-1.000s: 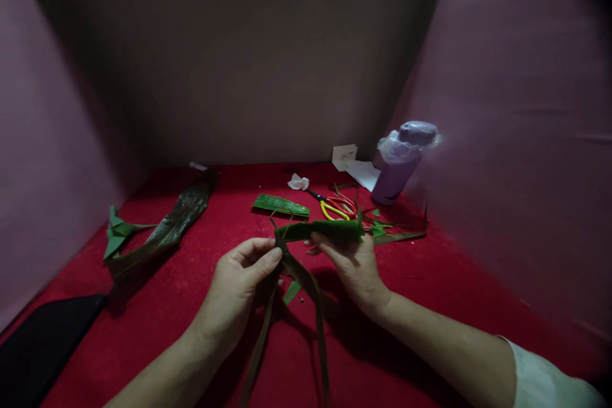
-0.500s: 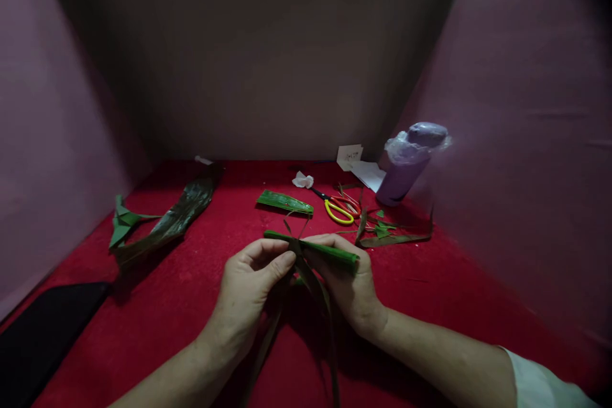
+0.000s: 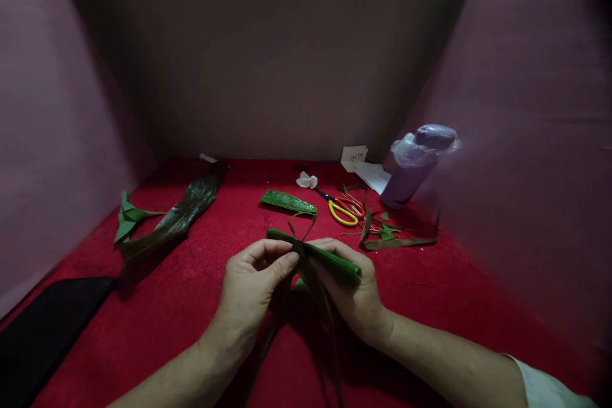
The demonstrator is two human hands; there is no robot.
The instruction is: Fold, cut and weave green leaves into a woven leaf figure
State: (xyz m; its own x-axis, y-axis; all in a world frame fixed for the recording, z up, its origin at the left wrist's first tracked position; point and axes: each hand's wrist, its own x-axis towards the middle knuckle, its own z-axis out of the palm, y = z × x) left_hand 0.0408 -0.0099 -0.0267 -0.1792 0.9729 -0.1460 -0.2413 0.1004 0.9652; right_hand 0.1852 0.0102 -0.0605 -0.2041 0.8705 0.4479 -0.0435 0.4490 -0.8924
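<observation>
My L hand [image 3: 258, 274] is pinching a dk, matte leaf strip [image 3: 310, 277] btwn thumb & forefinger, where it's crossing a rolled green leaf [image 3: 337, 260]; my R hand [image 3: 366, 299] is holding that smooth, tubular roll btwn thumb & fingers; both pcs are sitting btwn my hands, above the red cloth [image 3: 430, 293], w/ the strip's thin tails trailing down; beyond, a flat, glossy, ribbed leaf pc [image 3: 287, 202] is lying near yellow-&-red-handled scissors [image 3: 331, 205]; to the left, a folded, pointy green shape [image 3: 128, 218] is resting beside a broad, crinkled, shiny dk leaf [image 3: 191, 207]; to the right, a smooth purple cup [image 3: 407, 180] is standing w/ crumpled clear plastic [image 3: 412, 152] round its top.
</observation>
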